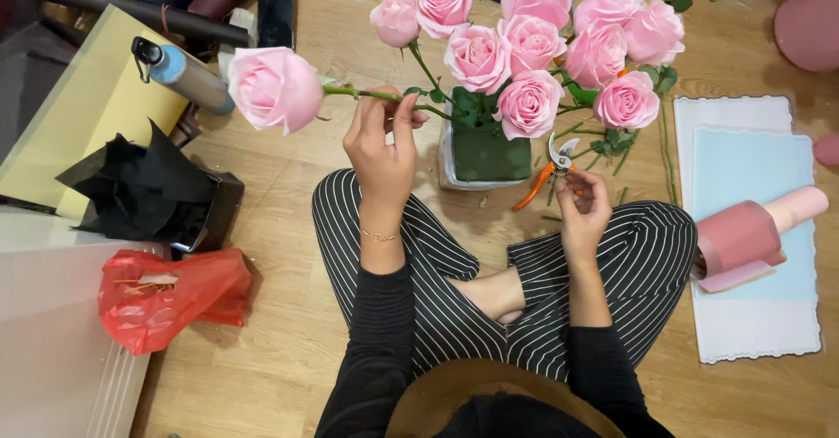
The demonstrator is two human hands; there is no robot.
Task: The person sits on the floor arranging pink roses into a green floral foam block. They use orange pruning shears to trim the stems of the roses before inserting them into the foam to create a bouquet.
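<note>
My left hand (382, 145) grips the green stem of a single pink rose (274, 88), held sideways with the bloom pointing left. My right hand (584, 209) holds orange-handled pruning shears (549, 170), blades up, just right of a green floral foam block (489, 151) in a white tray. Several pink roses (533, 45) stand stuck in the foam, clustered above and to the right. I sit cross-legged on a wooden floor in striped trousers.
A red plastic bag (166, 296) and crumpled black paper (140, 191) lie at the left, beside a yellow sheet (96, 106) and a blue-grey bottle (183, 75). A pink ribbon roll (747, 237) rests on pale blue and white sheets (756, 163) at the right. A dark phone (277, 17) lies at the back.
</note>
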